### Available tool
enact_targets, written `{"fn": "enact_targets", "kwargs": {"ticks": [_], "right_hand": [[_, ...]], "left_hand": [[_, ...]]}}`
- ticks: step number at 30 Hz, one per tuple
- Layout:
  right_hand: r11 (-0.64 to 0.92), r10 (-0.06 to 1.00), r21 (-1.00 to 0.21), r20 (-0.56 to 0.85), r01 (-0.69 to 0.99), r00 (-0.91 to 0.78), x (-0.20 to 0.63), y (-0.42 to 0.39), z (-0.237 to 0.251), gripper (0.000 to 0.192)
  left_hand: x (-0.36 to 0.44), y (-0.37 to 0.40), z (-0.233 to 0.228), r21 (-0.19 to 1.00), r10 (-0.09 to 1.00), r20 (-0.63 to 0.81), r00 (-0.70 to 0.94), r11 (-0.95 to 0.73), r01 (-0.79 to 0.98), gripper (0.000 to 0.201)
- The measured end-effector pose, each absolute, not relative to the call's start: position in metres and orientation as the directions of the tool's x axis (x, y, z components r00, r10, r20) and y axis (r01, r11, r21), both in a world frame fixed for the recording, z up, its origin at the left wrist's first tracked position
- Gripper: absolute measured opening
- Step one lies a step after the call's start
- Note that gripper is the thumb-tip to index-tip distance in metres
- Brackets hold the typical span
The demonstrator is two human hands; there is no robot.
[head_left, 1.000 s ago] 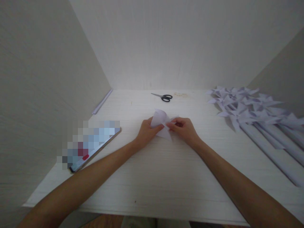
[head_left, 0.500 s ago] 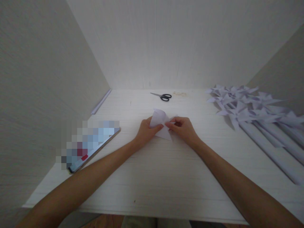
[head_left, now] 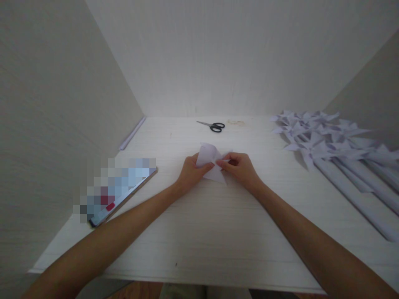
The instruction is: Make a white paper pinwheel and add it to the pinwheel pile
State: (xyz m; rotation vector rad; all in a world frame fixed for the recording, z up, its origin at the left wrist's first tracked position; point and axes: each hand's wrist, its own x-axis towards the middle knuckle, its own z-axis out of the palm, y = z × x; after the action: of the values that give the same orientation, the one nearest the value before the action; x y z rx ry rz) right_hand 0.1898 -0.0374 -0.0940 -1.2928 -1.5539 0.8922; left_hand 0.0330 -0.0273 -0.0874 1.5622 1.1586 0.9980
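A white paper pinwheel head [head_left: 207, 154], with curved and pointed flaps, is held between both hands above the middle of the table. My left hand [head_left: 193, 171] grips its left side, thumb lying across the front near the centre and the other fingers hidden behind the paper. On the right, my right hand [head_left: 236, 165] pinches a flap close to the centre with thumb and forefinger. One pointed corner sticks out downward between the hands.
Black-handled scissors [head_left: 215, 126] lie beyond the hands. Several paper pinwheels on rolled paper sticks [head_left: 352, 199] are piled at the right. A rolled paper stick [head_left: 133, 133] lies along the left wall. A partly blurred phone-like device [head_left: 124, 195] stands at the left of the white table [head_left: 199, 245].
Almost nothing differs. Both hands keep their hold on the paper, and its lower corner has shifted very slightly.
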Motion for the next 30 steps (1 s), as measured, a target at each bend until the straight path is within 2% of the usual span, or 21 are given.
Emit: {"fn": "enact_targets", "kwargs": {"ticks": [15,24,27,30], "right_hand": [[0.175,0.984,-0.936,0.166,0.304,-0.057,0.1904,-0.0371,-0.0949,0.024],[0.188,0.979,-0.949,0.201,0.253,0.026,0.1897,-0.0394,-0.0932,0.026],[0.214,0.975,-0.958,0.222,0.188,0.023,0.1887,-0.0405,-0.0936,0.027],[0.214,0.977,-0.976,0.214,0.044,0.008,0.1865,-0.0421,-0.0932,0.034]], "left_hand": [[0.0329,-0.0269,-0.0883,0.970,0.962,0.098,0.255,-0.150,0.191,0.021],[0.0336,-0.0292,-0.0865,0.985,0.951,0.080,0.300,-0.122,0.122,0.021],[0.0339,-0.0289,-0.0874,0.988,0.954,0.065,0.291,-0.103,0.118,0.022],[0.0345,-0.0292,-0.0871,0.988,0.961,0.045,0.272,-0.084,0.132,0.022]]}}
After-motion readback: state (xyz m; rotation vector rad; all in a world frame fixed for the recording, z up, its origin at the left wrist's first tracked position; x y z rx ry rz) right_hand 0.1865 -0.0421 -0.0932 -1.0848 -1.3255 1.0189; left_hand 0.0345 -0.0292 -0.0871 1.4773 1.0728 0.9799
